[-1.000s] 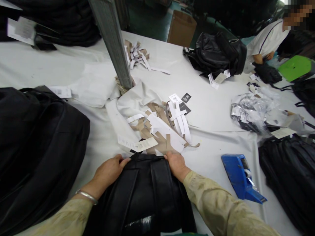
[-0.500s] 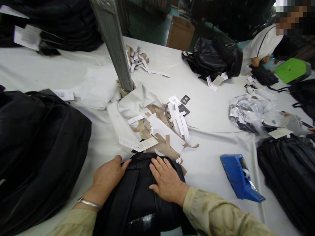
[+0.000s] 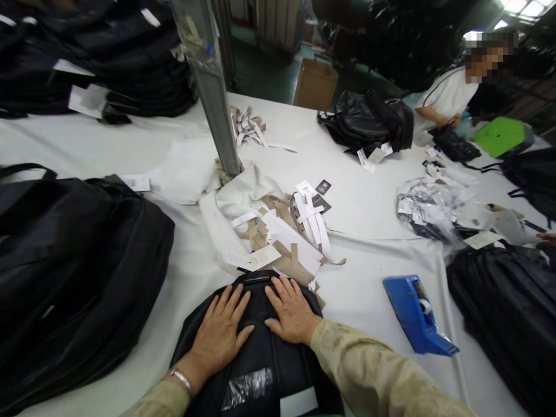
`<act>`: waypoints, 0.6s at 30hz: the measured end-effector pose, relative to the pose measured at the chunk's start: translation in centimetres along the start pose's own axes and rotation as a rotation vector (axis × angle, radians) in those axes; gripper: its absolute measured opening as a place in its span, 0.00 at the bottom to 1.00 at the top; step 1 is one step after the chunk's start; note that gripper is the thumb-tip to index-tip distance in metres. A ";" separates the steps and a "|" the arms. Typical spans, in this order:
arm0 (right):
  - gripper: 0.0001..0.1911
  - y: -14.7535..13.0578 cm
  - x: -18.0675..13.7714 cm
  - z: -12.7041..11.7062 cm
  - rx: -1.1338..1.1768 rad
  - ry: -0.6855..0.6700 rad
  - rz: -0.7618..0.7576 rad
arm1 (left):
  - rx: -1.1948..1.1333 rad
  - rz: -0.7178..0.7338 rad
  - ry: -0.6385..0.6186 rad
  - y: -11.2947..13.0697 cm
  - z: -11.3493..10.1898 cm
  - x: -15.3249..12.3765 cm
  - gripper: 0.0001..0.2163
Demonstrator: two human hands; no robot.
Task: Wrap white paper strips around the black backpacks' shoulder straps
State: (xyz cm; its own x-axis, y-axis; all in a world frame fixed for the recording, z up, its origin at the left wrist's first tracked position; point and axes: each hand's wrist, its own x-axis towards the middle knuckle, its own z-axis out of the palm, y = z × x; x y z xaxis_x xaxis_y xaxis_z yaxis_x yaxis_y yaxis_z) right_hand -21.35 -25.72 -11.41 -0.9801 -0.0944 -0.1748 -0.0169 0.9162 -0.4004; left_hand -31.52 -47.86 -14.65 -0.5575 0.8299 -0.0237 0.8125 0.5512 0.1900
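A black backpack [image 3: 260, 359] lies flat on the white table [image 3: 369, 208] right in front of me. My left hand [image 3: 221, 333] rests palm down on its upper left part, fingers spread. My right hand [image 3: 292, 313] lies palm down beside it on the upper right part, fingers also apart. Neither hand grips anything. A paper tag [image 3: 260, 258] lies just beyond the backpack's top edge, among a heap of white and brown paper strips [image 3: 291, 229].
A large pile of black bags [image 3: 65, 260] fills the left. A blue tape dispenser [image 3: 414, 315] lies to the right, with more black bags [image 3: 508, 313] beyond it. A metal post [image 3: 212, 92] rises mid-table. Another person [image 3: 452, 92] works at the far right near a black backpack [image 3: 369, 119].
Both hands moved from the backpack's top edge onto its surface and now lie flat, fingers spread. The view tilted up a little.
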 end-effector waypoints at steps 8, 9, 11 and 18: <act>0.45 -7.4 -13.3 -0.5 -0.023 0.035 -0.029 | 0.007 -0.016 0.037 1.2 -1.8 0.7 0.30; 0.46 -7.7 -15.2 0.5 -0.029 0.024 -0.011 | 0.011 -0.016 0.036 1.4 -1.9 0.8 0.31; 0.47 -7.9 -18.2 2.4 -0.042 -0.019 0.034 | 0.019 -0.012 0.018 1.7 -2.2 1.1 0.31; 0.45 -7.5 -20.0 5.3 -0.070 -0.017 0.125 | -0.016 -0.066 -0.093 3.7 -7.4 0.7 0.31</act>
State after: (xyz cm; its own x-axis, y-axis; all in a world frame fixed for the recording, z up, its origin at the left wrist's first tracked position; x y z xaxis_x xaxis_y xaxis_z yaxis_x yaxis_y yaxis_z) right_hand -0.62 -32.75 -9.73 -0.9719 0.0163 -0.2348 0.0909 0.9462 -0.3105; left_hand -30.19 -45.90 -6.76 -0.5903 0.7969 -0.1279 0.7714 0.6037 0.2010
